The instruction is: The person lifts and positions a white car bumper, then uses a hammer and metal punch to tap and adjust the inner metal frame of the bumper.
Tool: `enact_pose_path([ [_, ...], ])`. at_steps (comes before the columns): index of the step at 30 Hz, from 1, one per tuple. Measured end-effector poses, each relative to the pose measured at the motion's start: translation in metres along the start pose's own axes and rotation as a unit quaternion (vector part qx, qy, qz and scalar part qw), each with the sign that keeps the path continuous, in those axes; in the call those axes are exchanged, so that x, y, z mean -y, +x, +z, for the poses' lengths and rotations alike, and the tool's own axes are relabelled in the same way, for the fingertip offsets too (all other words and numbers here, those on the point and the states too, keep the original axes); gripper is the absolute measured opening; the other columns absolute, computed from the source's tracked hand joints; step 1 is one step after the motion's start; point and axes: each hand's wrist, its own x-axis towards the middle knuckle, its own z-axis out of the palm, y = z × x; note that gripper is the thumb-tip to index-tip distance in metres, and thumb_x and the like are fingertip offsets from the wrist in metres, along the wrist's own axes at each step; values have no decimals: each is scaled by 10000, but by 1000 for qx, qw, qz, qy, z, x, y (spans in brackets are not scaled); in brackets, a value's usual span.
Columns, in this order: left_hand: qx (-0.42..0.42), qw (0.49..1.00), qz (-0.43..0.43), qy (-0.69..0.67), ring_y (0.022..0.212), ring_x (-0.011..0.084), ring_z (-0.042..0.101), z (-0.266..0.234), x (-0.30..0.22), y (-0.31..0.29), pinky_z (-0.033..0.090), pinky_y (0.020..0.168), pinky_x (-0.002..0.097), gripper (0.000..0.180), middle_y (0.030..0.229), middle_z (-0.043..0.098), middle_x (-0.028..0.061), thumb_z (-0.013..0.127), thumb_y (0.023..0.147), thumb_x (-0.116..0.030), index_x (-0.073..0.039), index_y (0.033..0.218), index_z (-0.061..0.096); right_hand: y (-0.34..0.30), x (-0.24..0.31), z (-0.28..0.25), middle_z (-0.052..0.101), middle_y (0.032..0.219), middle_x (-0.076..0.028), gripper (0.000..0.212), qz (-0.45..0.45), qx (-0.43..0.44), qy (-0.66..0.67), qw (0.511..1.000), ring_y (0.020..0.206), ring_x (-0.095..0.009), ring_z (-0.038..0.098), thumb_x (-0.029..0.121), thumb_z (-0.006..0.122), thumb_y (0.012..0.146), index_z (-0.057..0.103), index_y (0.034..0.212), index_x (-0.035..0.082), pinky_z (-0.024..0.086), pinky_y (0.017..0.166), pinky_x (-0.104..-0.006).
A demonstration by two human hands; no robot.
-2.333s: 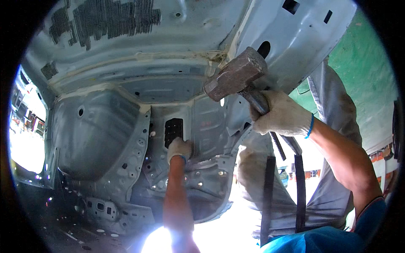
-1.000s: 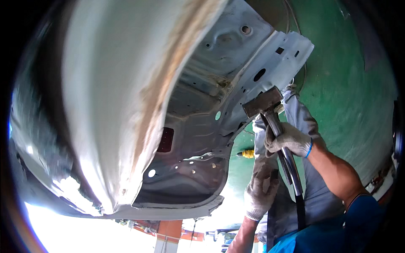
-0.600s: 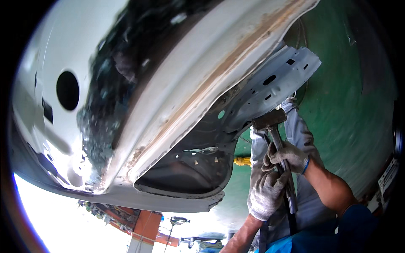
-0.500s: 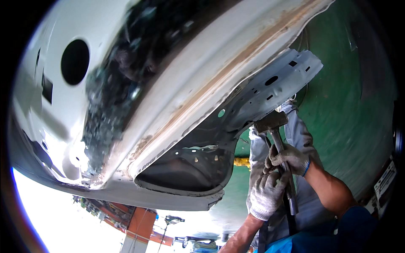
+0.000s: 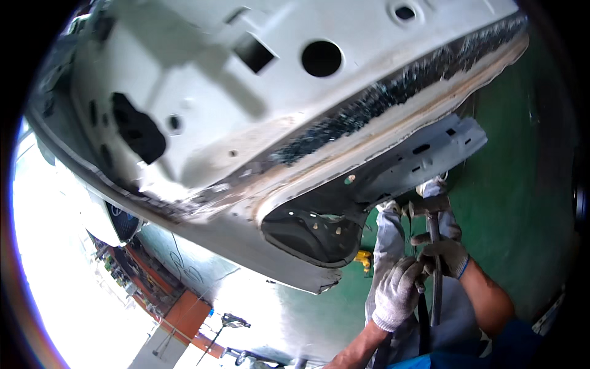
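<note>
My right hand (image 5: pixel 447 255), in a grey-stained work glove, is closed around the handle of a hammer (image 5: pixel 436 295). The blocky metal head points up, away from me, and the handle hangs toward my lap. My left hand (image 5: pixel 396 292), in a whitish knit glove, is closed beside it around a slender metal tool (image 5: pixel 412 227). That tool's thin end rises next to the hammer head; its exact kind is unclear. Above both hands is a white car body panel (image 5: pixel 203 55) with a rusty seam and a dark, rough strip. A cut grey metal section (image 5: pixel 402 157) projects from its lower edge, apart from the hammer.
The grey section's edge and the panel's jagged lower corner (image 5: pixel 326 280) overhang my legs. On the green floor (image 5: pixel 504 160) a yellow tool (image 5: pixel 364 259) lies left of my legs. An orange-and-white pillar (image 5: pixel 184 313) and a stand (image 5: pixel 233 320) are farther off, lower left.
My view has shifted, so more of the white panel shows. My hands have drawn slightly apart; both keep their tools.
</note>
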Motion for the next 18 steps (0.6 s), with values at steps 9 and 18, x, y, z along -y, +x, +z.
enact_pose_path([
  [9,-62,996,-59,2,897,390,710,-32,-17,-15,575,727,438,311,1087,714,152,722,903,-48,-46,1199,629,-25,-8,-46,665,683,-160,376,-54,-28,-21,998,447,-236,589,171,774,838,651,1142,-13,561,504,-397],
  [18,-80,995,-64,-7,874,402,694,-69,-27,-45,563,713,458,267,1001,695,162,717,918,-106,-69,1176,658,-85,-2,-82,662,693,-112,134,-22,-188,-171,967,448,-203,575,128,741,877,657,939,45,550,483,-395],
])
